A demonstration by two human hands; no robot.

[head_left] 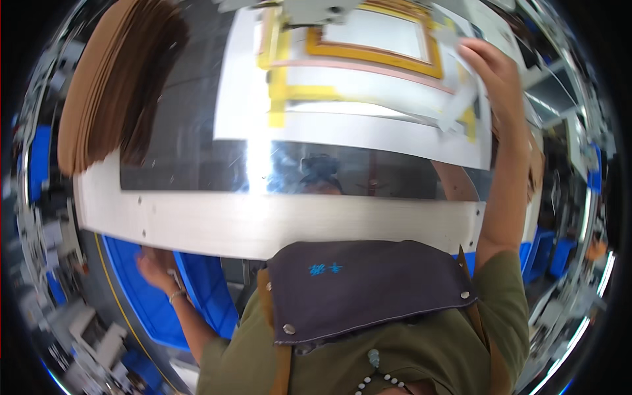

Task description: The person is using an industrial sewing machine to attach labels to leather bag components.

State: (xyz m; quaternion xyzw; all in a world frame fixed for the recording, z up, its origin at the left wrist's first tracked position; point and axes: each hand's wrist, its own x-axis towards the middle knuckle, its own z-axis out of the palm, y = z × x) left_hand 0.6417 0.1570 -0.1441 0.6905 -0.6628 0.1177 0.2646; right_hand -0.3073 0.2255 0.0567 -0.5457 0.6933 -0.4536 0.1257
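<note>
Near the top right, my right hand (490, 72) has its fingers closed on a translucent strip (459, 102), blurred, beside a white template board (243, 79). The board carries yellow tape (276, 108), a pink strip (362, 70) and an orange-yellow rectangular frame (434, 56). It lies on a shiny metal plate (204, 171) beneath a grey machine part (313, 13). Low on the left, below the worktop edge, my left hand (155, 270) is at a blue bin (128, 296), fingers curled by a dark brown piece; what exactly it grips is unclear.
A thick stack of brown sheets (99, 85) stands at the worktop's left. The pale worktop edge (309, 220) runs across in front of me. More blue bins (559, 253) are at the right, and a yellow floor line (112, 276) shows left of the near bin.
</note>
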